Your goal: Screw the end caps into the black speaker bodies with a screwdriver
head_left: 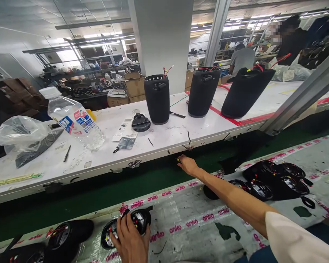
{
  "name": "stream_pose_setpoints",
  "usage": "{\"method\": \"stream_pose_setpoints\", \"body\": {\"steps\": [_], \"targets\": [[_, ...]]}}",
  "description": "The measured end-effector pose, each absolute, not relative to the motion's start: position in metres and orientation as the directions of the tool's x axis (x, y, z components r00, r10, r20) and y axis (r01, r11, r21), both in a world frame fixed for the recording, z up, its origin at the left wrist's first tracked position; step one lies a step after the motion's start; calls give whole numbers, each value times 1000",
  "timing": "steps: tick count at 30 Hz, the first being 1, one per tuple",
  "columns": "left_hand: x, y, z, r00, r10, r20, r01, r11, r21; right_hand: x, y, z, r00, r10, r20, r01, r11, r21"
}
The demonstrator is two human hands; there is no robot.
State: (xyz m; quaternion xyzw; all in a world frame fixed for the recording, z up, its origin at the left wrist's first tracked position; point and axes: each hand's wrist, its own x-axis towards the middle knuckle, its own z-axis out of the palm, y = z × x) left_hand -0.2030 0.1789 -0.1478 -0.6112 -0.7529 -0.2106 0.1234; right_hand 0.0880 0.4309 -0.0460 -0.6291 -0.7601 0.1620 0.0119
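Note:
My left hand (133, 237) is closed around a black speaker part (142, 219) lying on the near work surface. Inside its round rim show a silvery interior and red and yellow wire ends. My fingers hide much of it. Out over the green strip, my right hand (188, 166) is stretched forward, just below the edge of the white shelf (164, 146). Its fingers are pinched together; a tiny dark and yellowish bit shows at the tips, too small to name.
Three black fabric speaker bodies (157, 100) with wires on top stand on the shelf, beside a black round cap (141, 123) and a water bottle (76, 120). More black speaker parts (279, 179) lie at right and near left. A metal post (298, 84) rises at right. People work behind.

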Motion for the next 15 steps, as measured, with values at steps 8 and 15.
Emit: {"method": "stream_pose_setpoints", "body": {"steps": [8, 15], "targets": [[-192, 170, -124, -233, 858, 458, 955, 114, 273, 117, 380, -6, -376, 909, -182, 781, 205, -591], [-178, 174, -33, -145, 975, -167, -175, 140, 974, 96, 305, 47, -711, 652, -264, 428, 102, -898]]}}
